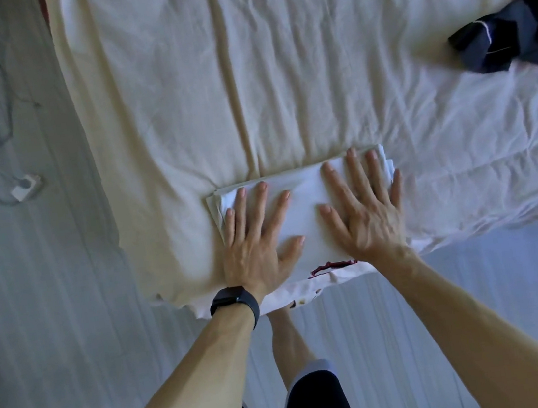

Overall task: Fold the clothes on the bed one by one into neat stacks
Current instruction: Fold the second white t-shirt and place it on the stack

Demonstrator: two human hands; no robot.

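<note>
- Head view, the thing in hand: a folded white garment lies at the near edge of the bed, directly in front of the person. Its near hem, which carries a red marking, sits right at the mattress edge.
- Head view, the hands: the left hand lies flat on the left half of the garment and the right hand flat on the right half. On both, the fingers are straight and spread and point away from the body. They press down on the cloth and grip nothing. A dark watch is on the left wrist.
- Head view, the axis: the garment's long side runs left to right across the person's body, and its right end is tilted slightly farther up the bed. The hands sit side by side along that axis, with bare cloth between them.
- Head view, what the next move turns on: this fold looks finished and is being smoothed. The unfolded dark clothes lie in a heap well apart from it, far to the right and deeper onto the bed. The right hand is plainly the nearer one, so I judge the next reach would go forward and to the right.
- Head view, elsewhere: a white charger with its cable lies on the floor to the left of the bed.
</note>
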